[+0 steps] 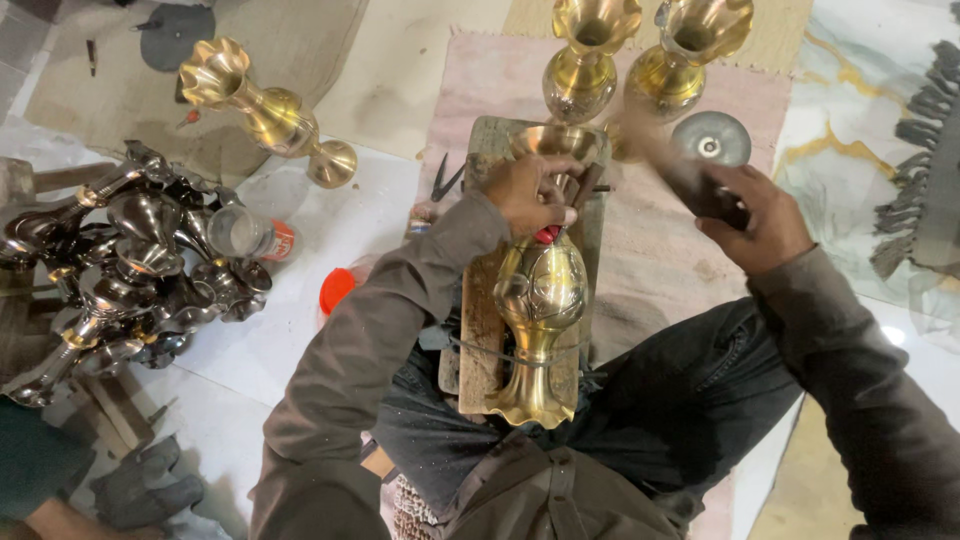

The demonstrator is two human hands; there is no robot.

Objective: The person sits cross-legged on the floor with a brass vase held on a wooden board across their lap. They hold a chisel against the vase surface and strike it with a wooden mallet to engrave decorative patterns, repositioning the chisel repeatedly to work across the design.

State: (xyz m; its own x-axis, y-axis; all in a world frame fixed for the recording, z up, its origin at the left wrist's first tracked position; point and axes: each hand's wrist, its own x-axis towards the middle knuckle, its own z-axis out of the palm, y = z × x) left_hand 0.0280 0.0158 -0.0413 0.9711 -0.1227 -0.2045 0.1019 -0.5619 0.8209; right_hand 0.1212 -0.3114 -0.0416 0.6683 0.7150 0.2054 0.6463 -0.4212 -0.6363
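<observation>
While the brass vase lies on a wood board across the lap, left hand fingers pinch a small tool w/ red handle at its neck; right hand fingers wrapped round a dark, blurred handle.

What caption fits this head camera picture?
Left hand steadies a golden brass vase on a wooden board; right hand grips a blurred tool.

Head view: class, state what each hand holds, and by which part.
Left hand grips a thin tool against the golden brass vase's neck. Right hand grips a dark, blurred handle; the tool cannot be told.
</observation>
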